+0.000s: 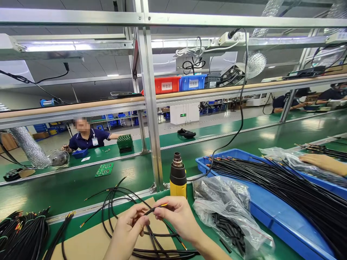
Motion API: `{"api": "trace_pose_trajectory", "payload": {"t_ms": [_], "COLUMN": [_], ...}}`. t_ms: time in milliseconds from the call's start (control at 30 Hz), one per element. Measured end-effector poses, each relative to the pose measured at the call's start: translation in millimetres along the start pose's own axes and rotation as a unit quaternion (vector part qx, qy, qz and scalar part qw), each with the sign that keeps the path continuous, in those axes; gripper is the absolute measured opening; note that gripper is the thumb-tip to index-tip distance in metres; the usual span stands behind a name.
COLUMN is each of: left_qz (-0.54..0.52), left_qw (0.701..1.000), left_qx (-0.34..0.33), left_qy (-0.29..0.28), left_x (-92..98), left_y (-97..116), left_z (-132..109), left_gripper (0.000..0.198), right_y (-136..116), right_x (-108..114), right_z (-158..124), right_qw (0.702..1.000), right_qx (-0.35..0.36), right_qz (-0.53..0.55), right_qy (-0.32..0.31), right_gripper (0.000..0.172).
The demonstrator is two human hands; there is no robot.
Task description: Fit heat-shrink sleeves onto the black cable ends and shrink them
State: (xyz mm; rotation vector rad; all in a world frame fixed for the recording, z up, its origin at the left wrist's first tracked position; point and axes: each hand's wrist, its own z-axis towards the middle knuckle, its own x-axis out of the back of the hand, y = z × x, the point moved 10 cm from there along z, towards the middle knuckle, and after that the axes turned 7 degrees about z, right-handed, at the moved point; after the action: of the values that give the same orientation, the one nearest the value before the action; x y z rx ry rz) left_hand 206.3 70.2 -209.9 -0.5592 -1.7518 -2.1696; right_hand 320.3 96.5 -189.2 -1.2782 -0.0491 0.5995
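Near the bottom centre, my left hand and my right hand are closed on one black cable, close to its end. Thin orange and yellow wires stick out of that end between my right thumb and index finger. Several loose black cables curl below and behind my hands over a brown cardboard sheet. Just beyond my right hand, a yellow and black heat gun stands with its nozzle up. A plastic bag with short black tubes lies to the right.
A blue tray of long black cables fills the right side, where another person's hand rests. Cable bundles lie at the lower left. A metal post rises mid-view. Across the bench sits a person near green circuit boards.
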Motion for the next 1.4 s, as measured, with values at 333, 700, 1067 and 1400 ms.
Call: {"api": "trace_pose_trajectory", "payload": {"t_ms": [333, 700, 1067, 1400], "left_qz": [0.131, 0.239, 0.275, 0.306], "left_qw": [0.984, 0.950, 0.938, 0.931], "left_qx": [-0.080, -0.155, -0.162, -0.162], "left_qy": [0.095, 0.132, 0.134, 0.121], "left_x": [25.8, 15.6, 7.3, 5.5], "left_y": [49.6, 104.9, 111.9, 117.3], "left_z": [27.1, 135.5, 161.3, 166.5], "left_gripper": [0.019, 0.014, 0.013, 0.016], "right_y": [-9.9, 3.0, 4.6, -4.5], "right_x": [33.8, 150.9, 166.0, 166.8], "right_z": [3.9, -39.6, -60.9, -70.3], "right_qw": [0.993, 0.941, 0.831, 0.805], "right_qx": [-0.004, 0.053, 0.204, 0.186], "right_qz": [0.112, -0.263, -0.454, -0.500], "right_qy": [0.049, 0.208, 0.249, 0.259], "right_gripper": [0.058, 0.032, 0.025, 0.026]}}
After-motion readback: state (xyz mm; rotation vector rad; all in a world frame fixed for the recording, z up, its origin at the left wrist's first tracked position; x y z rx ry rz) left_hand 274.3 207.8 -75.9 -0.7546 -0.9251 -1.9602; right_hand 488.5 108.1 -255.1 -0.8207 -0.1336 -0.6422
